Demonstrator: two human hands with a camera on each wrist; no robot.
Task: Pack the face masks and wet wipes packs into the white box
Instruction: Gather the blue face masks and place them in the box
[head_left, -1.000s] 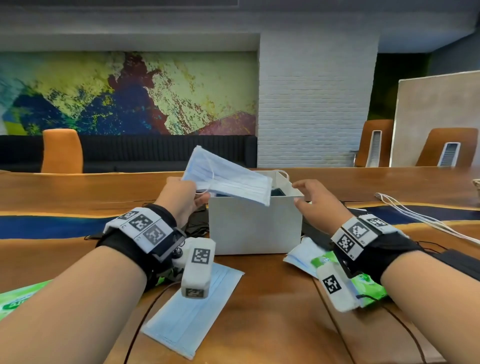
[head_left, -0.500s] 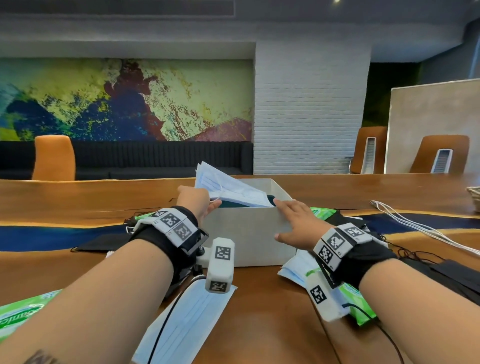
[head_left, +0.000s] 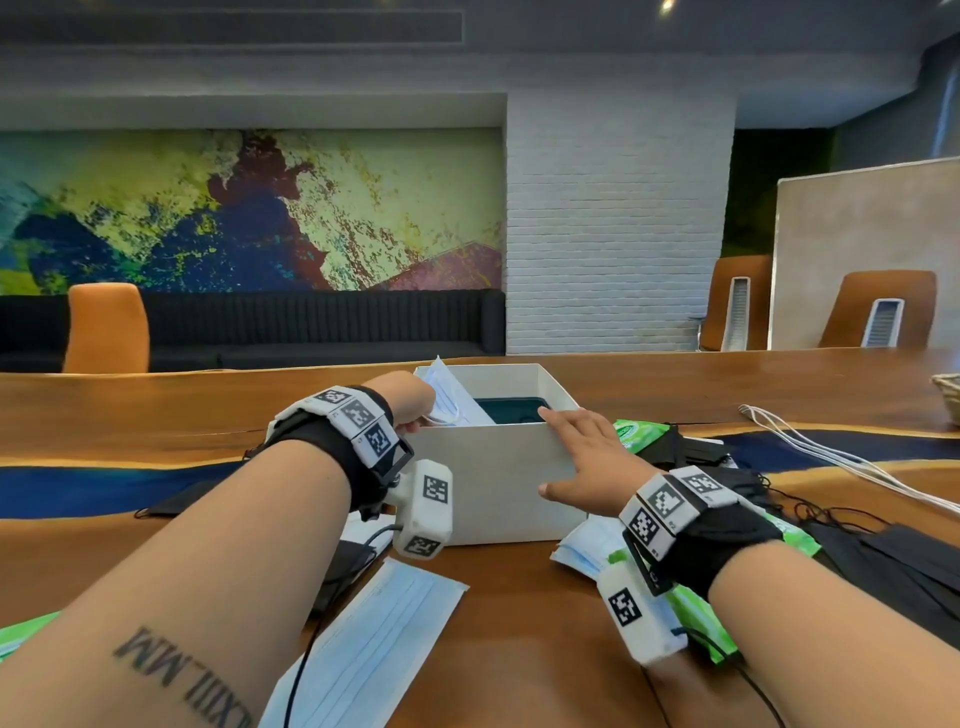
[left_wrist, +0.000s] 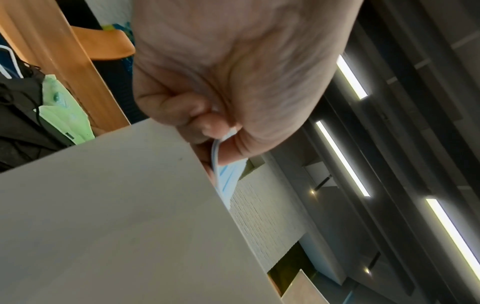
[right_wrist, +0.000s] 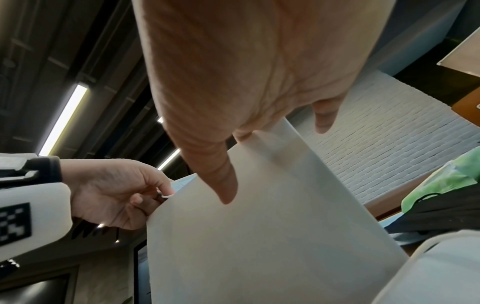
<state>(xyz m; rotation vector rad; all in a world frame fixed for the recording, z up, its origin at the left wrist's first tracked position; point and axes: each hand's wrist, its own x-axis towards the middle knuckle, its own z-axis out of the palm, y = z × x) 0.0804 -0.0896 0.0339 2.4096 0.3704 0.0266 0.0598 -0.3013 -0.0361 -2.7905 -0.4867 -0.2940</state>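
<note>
Where a second ago it was held above, the blue face mask (head_left: 451, 400) now dips into the white box (head_left: 493, 480) at centre frame; one more lies lower centre.

Left wrist: left hand (left_wrist: 233, 82) pinches it.

Right wrist: right hand (right_wrist: 246, 82), fingers straight, steadies the wall.

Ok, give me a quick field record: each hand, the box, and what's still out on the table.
left hand: pinches a blue mask at the white box left rim, mask partly inside
right hand: open, flat on the box's front right corner
box contents: a dark item beside the mask
still out: blue mask in front of the box; green wipes pack and black masks to the right
</note>
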